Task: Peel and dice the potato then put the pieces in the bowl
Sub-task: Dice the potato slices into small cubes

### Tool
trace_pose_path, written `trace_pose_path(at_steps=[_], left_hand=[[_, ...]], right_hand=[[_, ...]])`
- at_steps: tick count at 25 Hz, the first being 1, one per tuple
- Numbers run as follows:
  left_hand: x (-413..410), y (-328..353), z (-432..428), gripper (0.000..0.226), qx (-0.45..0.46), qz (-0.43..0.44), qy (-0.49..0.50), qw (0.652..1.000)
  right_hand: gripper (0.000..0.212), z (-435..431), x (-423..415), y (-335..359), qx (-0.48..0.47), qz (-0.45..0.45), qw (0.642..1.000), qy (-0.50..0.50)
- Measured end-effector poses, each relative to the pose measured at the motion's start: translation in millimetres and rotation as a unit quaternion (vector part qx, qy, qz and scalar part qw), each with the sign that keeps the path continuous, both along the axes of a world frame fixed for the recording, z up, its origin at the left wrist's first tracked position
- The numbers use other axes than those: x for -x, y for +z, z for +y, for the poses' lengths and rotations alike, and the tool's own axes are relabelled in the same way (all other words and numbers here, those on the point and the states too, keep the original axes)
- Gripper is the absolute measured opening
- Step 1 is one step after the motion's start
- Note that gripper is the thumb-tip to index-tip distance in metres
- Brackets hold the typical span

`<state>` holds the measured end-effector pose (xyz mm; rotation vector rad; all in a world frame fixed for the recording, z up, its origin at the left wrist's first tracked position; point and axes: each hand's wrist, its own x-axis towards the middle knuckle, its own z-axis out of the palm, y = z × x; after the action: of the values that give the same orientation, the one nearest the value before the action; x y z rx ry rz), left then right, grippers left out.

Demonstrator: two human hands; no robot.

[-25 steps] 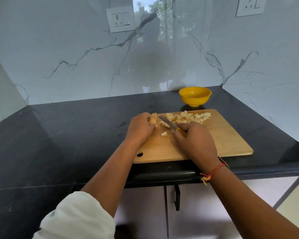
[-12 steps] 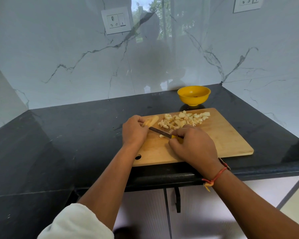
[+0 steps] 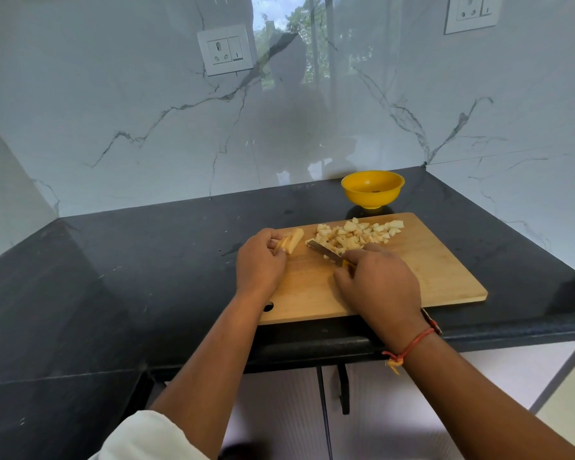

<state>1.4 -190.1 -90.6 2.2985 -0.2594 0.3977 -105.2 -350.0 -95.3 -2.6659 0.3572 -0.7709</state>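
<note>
Head view: left hand (image 3: 259,262), fingers curled, holds sliced potato strips (image 3: 289,240) at the wooden cutting board's (image 3: 445,270) left end. Right hand (image 3: 379,283) grips a yellow-handled knife (image 3: 326,252), blade lying against the heap of diced potato (image 3: 356,234). Yellow bowl (image 3: 372,189) sits on the black counter (image 3: 130,277) just behind the board.

1 bowl (image 3: 372,190), 1 knife (image 3: 324,251), 1 board (image 3: 445,270), 2 hands (image 3: 261,260) (image 3: 379,287), 2 sockets (image 3: 225,49) (image 3: 472,11)
</note>
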Motion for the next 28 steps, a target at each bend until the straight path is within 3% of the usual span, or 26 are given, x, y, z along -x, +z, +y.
trace_pose_path(at_steps=[8, 14, 21, 28], left_hand=[[-4.6, -2.1, -2.6, 0.028, -0.036, -0.008, -0.023, 0.999], [-15.3, 4.7, -6.6, 0.047, -0.076, -0.004, -0.061, 0.995], [-34.9, 11.0, -19.1, 0.02, -0.125, -0.034, -0.069, 0.989], [-41.4, 15.1, -26.9, 0.011, -0.174, -0.039, -0.063, 0.982]], right_hand=[[0.027, -1.2, -3.9, 1.0, -0.031, -0.02, 0.999, -0.011], [0.029, -1.5, -5.4, 3.0, -0.058, -0.025, 0.998, 0.005], [0.029, -2.6, -6.1, 3.5, -0.082, -0.031, 0.996, -0.008], [0.031, -2.6, -7.4, 3.0, -0.086, -0.026, 0.996, -0.012]])
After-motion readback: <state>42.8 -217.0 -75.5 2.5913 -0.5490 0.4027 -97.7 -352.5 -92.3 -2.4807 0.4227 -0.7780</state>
